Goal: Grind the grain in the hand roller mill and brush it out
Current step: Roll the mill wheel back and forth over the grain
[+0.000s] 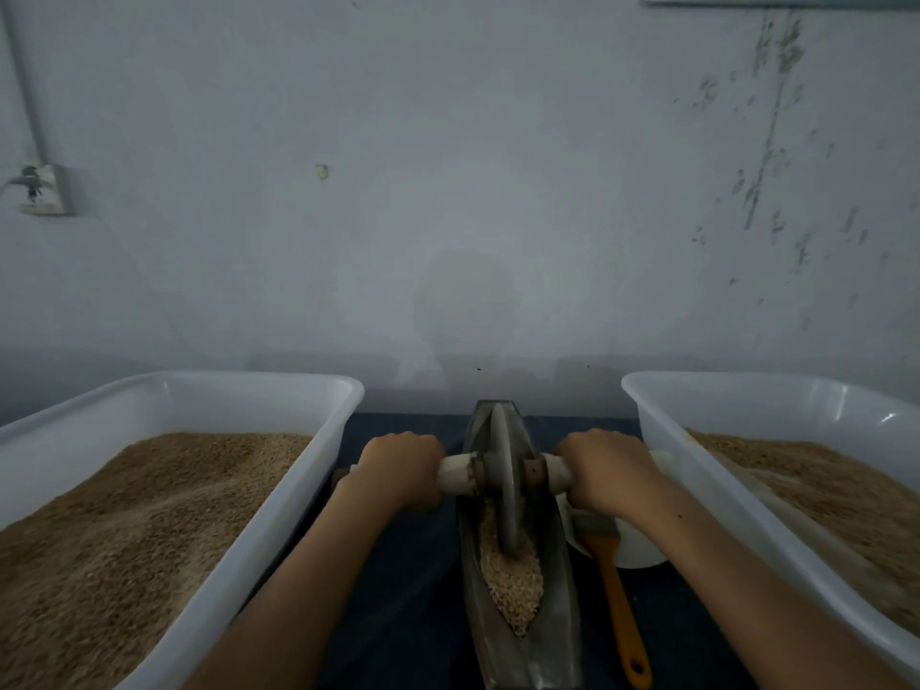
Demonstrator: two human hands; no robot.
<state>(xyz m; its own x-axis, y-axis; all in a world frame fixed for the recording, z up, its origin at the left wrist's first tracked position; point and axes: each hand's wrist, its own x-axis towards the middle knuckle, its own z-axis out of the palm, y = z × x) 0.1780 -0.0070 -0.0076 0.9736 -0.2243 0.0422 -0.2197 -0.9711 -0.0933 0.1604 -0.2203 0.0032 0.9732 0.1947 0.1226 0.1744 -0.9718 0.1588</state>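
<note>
Head view, left to right: a white plastic tub (318,440) full of brown grain (124,530) sits at the left on a dark table surface (413,590). Beside it, the left hand (401,465) is curled round the pale left handle (455,473) of the axle. At centre lies the boat-shaped metal trough (557,615) of the hand roller mill, its long axis running away from the person toward the wall (448,191). The grinding wheel (504,480) stands upright in the trough, its lower edge sunk in a small heap of grain (513,585) in the near half. The right hand (605,470) grips the right handle (557,473). Just right of the trough, a brush (615,600) with an orange handle lies on the table, its bristle end over a white dish (642,550) and partly under the right wrist. A second white tub (697,470) of grain stands at the far right.
</note>
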